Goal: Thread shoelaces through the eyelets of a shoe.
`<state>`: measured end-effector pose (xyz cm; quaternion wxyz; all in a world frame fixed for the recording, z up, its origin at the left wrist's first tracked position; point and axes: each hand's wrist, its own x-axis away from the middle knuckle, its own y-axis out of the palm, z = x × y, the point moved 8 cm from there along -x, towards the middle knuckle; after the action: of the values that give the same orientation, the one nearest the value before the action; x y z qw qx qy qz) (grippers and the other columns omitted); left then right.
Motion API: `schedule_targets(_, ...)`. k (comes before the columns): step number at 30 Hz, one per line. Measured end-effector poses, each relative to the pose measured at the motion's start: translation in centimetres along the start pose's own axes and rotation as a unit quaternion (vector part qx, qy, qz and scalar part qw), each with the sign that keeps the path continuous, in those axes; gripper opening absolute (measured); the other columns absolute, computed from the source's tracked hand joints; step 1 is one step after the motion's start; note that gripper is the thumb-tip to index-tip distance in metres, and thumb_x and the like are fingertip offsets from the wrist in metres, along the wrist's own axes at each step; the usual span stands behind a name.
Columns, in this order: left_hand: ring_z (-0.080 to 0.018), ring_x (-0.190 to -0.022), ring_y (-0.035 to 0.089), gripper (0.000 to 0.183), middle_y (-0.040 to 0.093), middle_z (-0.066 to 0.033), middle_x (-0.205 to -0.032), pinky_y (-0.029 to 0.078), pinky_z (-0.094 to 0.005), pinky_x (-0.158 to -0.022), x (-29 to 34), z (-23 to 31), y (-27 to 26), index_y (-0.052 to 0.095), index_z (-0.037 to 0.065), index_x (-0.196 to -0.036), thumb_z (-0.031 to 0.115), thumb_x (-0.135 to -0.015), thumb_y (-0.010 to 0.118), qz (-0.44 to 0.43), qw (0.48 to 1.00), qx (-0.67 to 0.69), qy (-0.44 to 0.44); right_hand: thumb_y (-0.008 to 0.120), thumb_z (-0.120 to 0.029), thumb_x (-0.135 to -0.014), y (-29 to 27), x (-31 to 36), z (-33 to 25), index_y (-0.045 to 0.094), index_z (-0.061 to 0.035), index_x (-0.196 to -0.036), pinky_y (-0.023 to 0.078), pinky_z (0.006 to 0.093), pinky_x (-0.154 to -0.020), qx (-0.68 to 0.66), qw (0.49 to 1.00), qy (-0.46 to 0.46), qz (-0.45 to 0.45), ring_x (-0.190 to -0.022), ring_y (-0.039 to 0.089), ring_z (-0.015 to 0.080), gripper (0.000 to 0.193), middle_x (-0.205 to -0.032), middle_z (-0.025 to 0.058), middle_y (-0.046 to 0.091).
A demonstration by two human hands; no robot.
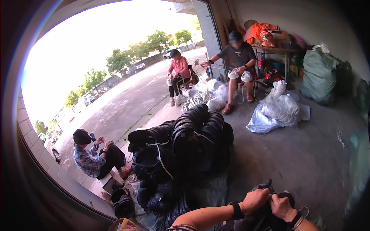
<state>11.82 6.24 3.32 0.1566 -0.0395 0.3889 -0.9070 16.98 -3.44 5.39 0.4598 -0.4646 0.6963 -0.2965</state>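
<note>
My left hand (256, 200) and my right hand (282, 208) meet at the lower right, above my lap. Both are closed, with fingertips pinched close together. What they pinch is too small or hidden to tell. Below and behind them lies a dark, soft-looking piece (284, 195), partly covered by the hands; its kind cannot be made out. A thin pale cord (305, 210) loops out beside my right wrist. In front of me stands a large heap of black, nested, cup-shaped pieces (189, 133) with white ties around some.
One person (90, 156) sits at left, another (179, 71) at the doorway, and a third (237, 54) stretches a white cord. White bundles (281, 107) lie on the floor. A green sack (318, 75) stands by a cluttered table (275, 49). A basket rim (124, 224) shows below.
</note>
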Motion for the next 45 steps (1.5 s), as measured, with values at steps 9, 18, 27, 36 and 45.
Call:
schedule_targets(9,-0.0337,-0.085,0.060,0.022,0.062,-0.0143,-0.084,0.049,-0.0440,-0.071,-0.8,0.5,0.2,0.054,0.007,-0.091,0.029,-0.092,0.050,-0.005,0.999,-0.031,-0.011,0.054,-0.010,-0.088,-1.3,-0.3,0.1,0.045,-0.0038,-0.086,0.045,0.0355,-0.043,-0.074,0.996,0.011,0.054,-0.046,0.058,0.0275,0.011,-0.060,0.0166,0.058)
schedule_targets(18,-0.0199,-0.096,0.059,0.029,0.062,-0.0101,-0.099,0.046,-0.0323,-0.085,0.0,-1.6,0.3,0.057,0.004,-0.115,0.025,-0.098,0.047,0.011,0.970,0.241,0.007,0.056,-0.007,-0.088,3.7,2.1,3.2,0.053,-0.0011,-0.104,0.049,0.0255,-0.049,-0.644,0.633,0.424,-0.068,-0.055,0.058,0.0149,0.017,-0.075,0.0089,0.061)
schedule_targets(27,-0.0163,-0.100,0.057,0.030,0.061,-0.0097,-0.105,0.046,-0.0293,-0.088,-0.5,-2.6,1.2,0.057,0.001,-0.116,0.022,-0.098,0.047,-0.005,0.961,0.276,0.012,0.056,-0.009,-0.090,5.2,1.2,1.7,0.060,-0.0089,-0.092,0.031,0.0179,-0.043,-0.642,0.661,0.376,-0.096,-0.048,0.041,0.0042,0.004,-0.067,-0.0013,0.051)
schedule_targets(36,-0.0156,-0.098,0.055,0.032,0.060,-0.0058,-0.105,0.044,-0.0292,-0.089,0.3,-2.0,0.2,0.057,0.005,-0.116,0.028,-0.094,0.055,-0.045,0.894,0.441,0.062,0.055,-0.007,-0.089,-2.9,-2.2,-2.8,0.060,0.0033,-0.083,0.032,0.0195,-0.042,-0.691,0.678,0.251,0.005,-0.046,0.040,0.0055,0.013,-0.059,-0.0002,0.048)
schedule_targets(45,-0.0217,-0.091,0.060,0.047,0.063,-0.0089,-0.098,0.046,-0.0318,-0.083,0.4,5.1,0.4,0.054,0.002,-0.114,0.040,-0.088,0.061,-0.189,0.931,0.245,0.192,0.057,-0.006,-0.089,-8.3,-3.2,-4.0,0.062,0.0030,-0.085,0.039,0.0193,-0.049,-0.559,0.810,0.168,0.050,-0.054,0.049,0.0048,0.011,-0.066,0.0043,0.059)
